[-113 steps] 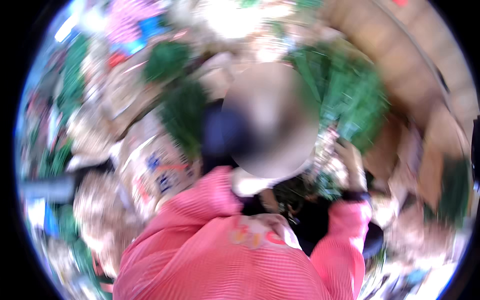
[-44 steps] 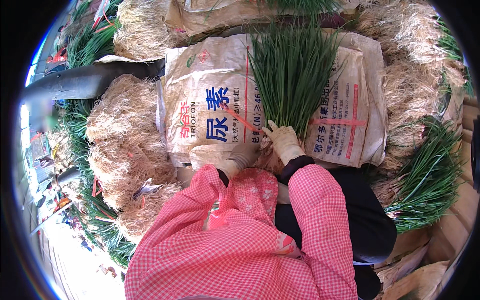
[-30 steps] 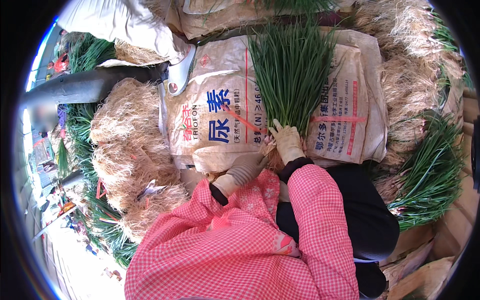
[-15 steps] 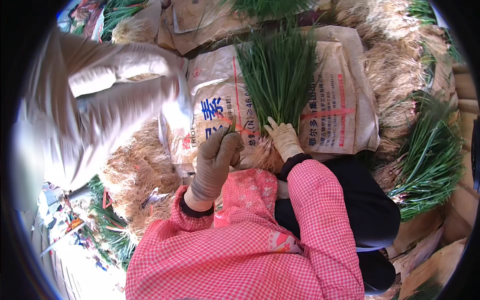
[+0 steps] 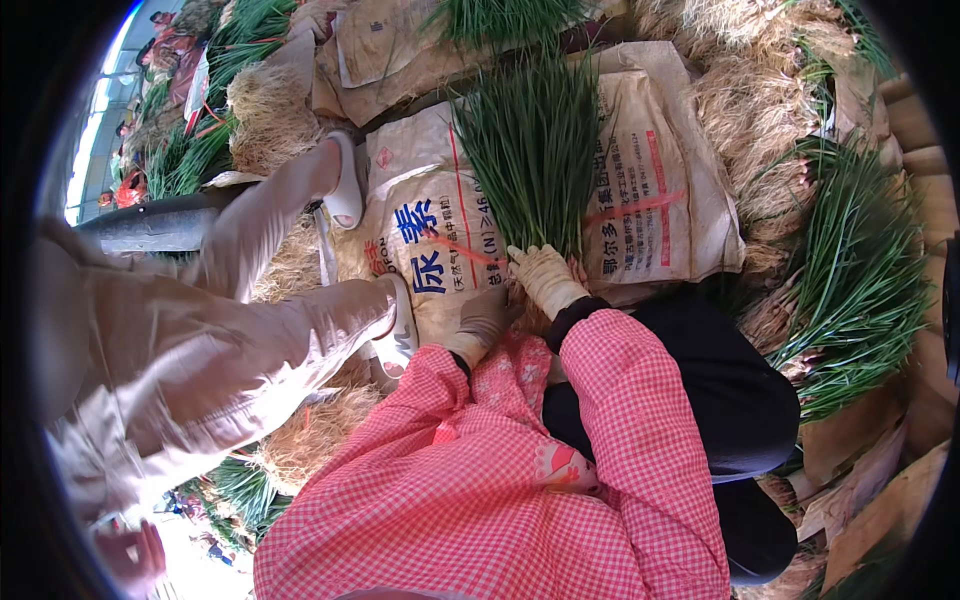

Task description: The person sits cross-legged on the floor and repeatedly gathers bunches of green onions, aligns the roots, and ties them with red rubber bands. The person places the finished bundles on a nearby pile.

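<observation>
Along the left side, a co-worker in beige trousers [image 5: 200, 330] is standing with white sandals [image 5: 345, 185] at the left edge of a pale printed sack [image 5: 700, 230]. Tan root tufts [image 5: 320, 435] are showing past those legs. Just right of the nearer sandal, the person's left hand [image 5: 483, 325], in a grey-tan glove, is resting low beside the root end of a green leafy bundle [image 5: 525, 160]; its fingertips are partly hidden, so I cannot tell whether it is gripping anything. The bundle is lying on the sack, its leaves pointing away from the person. The right hand [image 5: 545, 275], in a cream glove, is covering the base of the stems with its fingers laid across them; whether they are closing around them I cannot tell. Rightward, a pink strip [image 5: 635, 205] is crossing the sack, a black-clad knee [image 5: 715, 385] is jutting out below, and more green leaves [image 5: 850, 280] are fanning out at the far right.
</observation>
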`<state>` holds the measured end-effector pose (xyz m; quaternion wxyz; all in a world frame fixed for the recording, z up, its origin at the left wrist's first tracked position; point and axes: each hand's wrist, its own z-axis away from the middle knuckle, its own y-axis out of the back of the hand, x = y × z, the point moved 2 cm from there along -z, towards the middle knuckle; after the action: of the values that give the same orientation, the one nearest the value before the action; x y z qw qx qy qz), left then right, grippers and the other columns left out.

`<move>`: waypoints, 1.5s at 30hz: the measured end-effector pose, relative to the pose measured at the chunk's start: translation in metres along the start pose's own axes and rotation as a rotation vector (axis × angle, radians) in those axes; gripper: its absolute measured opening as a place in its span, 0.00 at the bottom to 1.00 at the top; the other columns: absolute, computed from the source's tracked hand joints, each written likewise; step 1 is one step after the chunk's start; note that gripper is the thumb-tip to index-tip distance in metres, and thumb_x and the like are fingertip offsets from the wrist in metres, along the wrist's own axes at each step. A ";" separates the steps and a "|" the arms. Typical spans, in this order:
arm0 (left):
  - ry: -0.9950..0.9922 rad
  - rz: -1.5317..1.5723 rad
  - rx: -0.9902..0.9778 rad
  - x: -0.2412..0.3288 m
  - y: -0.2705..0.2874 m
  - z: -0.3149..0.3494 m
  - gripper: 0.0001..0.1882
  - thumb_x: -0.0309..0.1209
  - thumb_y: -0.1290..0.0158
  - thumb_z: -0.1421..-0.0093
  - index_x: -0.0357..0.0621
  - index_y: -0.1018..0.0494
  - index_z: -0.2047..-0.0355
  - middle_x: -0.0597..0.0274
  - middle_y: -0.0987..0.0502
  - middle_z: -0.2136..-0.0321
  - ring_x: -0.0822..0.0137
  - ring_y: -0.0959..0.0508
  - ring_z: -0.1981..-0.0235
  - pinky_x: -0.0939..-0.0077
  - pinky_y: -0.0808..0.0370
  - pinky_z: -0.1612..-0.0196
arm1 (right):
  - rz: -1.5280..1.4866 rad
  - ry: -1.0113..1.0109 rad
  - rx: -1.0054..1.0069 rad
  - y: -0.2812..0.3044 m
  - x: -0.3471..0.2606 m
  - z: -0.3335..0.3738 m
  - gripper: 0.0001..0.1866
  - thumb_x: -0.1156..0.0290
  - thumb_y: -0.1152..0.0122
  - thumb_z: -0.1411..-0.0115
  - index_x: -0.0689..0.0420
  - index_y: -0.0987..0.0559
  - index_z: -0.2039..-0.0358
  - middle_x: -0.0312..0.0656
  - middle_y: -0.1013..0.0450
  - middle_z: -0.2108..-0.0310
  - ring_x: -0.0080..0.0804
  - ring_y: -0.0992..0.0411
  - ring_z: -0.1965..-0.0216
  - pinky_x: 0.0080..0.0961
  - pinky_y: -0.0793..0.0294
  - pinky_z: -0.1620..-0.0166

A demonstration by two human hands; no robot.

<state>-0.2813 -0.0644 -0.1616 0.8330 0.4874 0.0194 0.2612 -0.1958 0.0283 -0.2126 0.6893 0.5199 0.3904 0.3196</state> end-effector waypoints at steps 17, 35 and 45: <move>-0.079 0.525 0.466 0.031 0.108 0.012 0.13 0.40 0.57 0.38 0.45 0.28 0.65 0.58 0.26 0.80 0.65 0.26 0.79 0.68 0.32 0.77 | -0.159 -0.063 -0.341 0.028 0.010 0.009 0.21 0.68 0.64 0.39 0.54 0.38 0.45 0.39 0.39 0.45 0.33 0.39 0.45 0.33 0.42 0.44; -1.510 0.546 0.165 0.347 0.207 0.179 0.05 0.29 0.46 0.46 0.41 0.30 0.75 0.58 0.28 0.84 0.65 0.27 0.84 0.73 0.31 0.81 | -0.322 -0.513 0.707 0.324 0.247 0.435 0.12 0.75 0.51 0.43 0.57 0.25 0.58 0.39 0.27 0.66 0.24 0.29 0.67 0.17 0.28 0.61; -1.348 -0.185 -0.104 0.338 0.028 0.166 0.31 0.43 0.43 0.53 0.49 0.36 0.48 0.52 0.33 0.51 0.53 0.24 0.61 0.65 0.28 0.56 | -0.382 -1.370 0.260 0.118 0.153 0.425 0.19 0.60 0.42 0.52 0.61 0.26 0.64 0.51 0.26 0.69 0.45 0.27 0.66 0.34 0.28 0.61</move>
<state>0.0461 -0.0331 0.0240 0.7042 0.4994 -0.4746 -0.1714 0.2457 -0.0105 -0.0646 0.7558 0.6039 -0.0107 -0.2531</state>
